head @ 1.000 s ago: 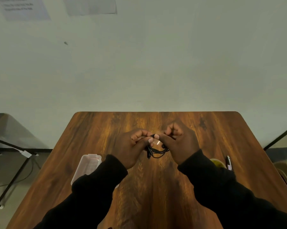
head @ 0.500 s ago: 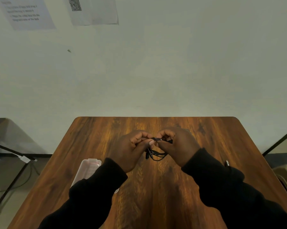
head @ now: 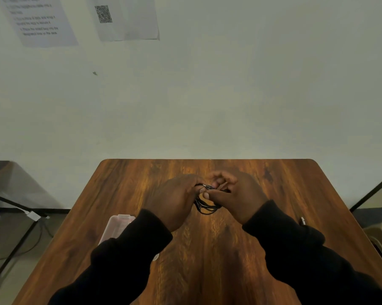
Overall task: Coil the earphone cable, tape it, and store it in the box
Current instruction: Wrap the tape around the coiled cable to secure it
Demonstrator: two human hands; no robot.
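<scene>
Head view: both hands' fingers [head: 204, 195] pinch the coiled earphone cable [head: 207, 208]; contents of the box [head: 117, 226] unclear.

table [head: 207, 260] centre, far edge: bare | left: box [head: 116, 226] | right: pen [head: 302, 220]

earphone cable [head: 207, 206]: thin, black, bunched in several loops, hanging between the two hands above the table middle | tape: cannot tell | box [head: 117, 227]: clear plastic, on the table at left, partly hidden by the sleeve
</scene>
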